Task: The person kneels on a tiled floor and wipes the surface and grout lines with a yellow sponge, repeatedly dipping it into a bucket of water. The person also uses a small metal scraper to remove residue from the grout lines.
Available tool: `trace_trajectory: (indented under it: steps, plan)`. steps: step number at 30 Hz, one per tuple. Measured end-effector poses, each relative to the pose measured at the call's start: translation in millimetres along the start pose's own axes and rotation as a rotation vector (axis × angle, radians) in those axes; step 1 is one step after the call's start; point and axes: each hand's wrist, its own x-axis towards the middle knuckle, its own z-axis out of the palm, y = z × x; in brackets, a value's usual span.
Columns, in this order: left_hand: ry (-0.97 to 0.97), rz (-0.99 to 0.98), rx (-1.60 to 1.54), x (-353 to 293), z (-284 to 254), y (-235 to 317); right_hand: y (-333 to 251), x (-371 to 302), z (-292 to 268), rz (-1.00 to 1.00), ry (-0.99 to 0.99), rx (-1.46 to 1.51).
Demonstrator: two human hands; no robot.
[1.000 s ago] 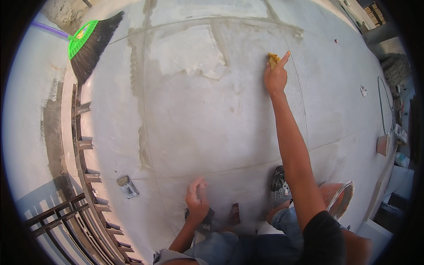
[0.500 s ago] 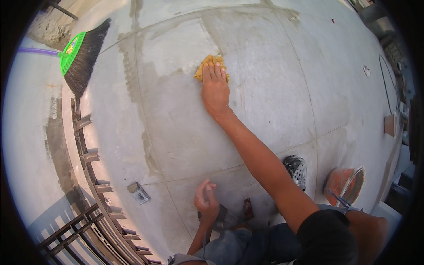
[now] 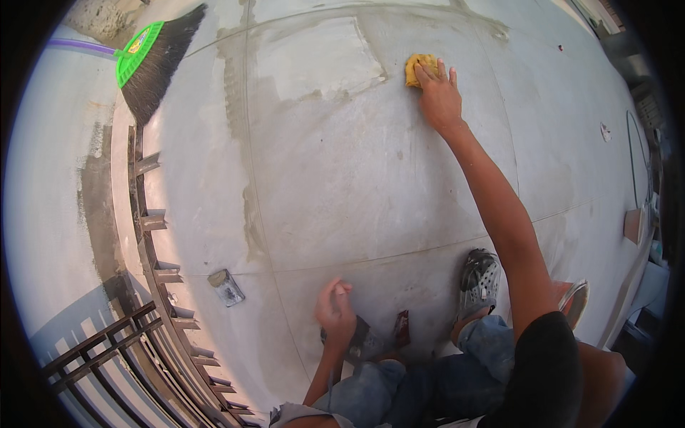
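Note:
My right hand (image 3: pixel 441 103) reaches far out over the large grey tiles (image 3: pixel 342 200), its fingers bent over a yellow sponge (image 3: pixel 413 75) pressed flat on the floor. The sponge lies right of a pale, damp-edged patch (image 3: pixel 321 60). Near my left knee, my left hand (image 3: pixel 335 314) hangs above the floor with its fingers curled together and nothing visible in them. Darker smears follow the joint lines between the tiles.
A broom (image 3: pixel 160 60) with a green head lies at the far left, beside a dark metal railing (image 3: pixel 146 250). A small grey-faced block (image 3: pixel 227 288) and a dark red packet (image 3: pixel 402 328) are near me. A reddish bucket (image 3: pixel 574 301) is partly hidden behind my right arm.
My right hand has carried the sponge to the right and farther away across the tile. The view has shifted somewhat. My left hand stays curled near my knee.

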Motion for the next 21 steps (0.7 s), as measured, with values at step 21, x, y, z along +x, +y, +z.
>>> trace_trajectory:
  steps: [21]
  plan:
    - [-0.058, -0.099, -0.053, 3.9, -5.1, 14.4, -216.9, -164.0, -34.9, -0.609, 0.012, 0.588]
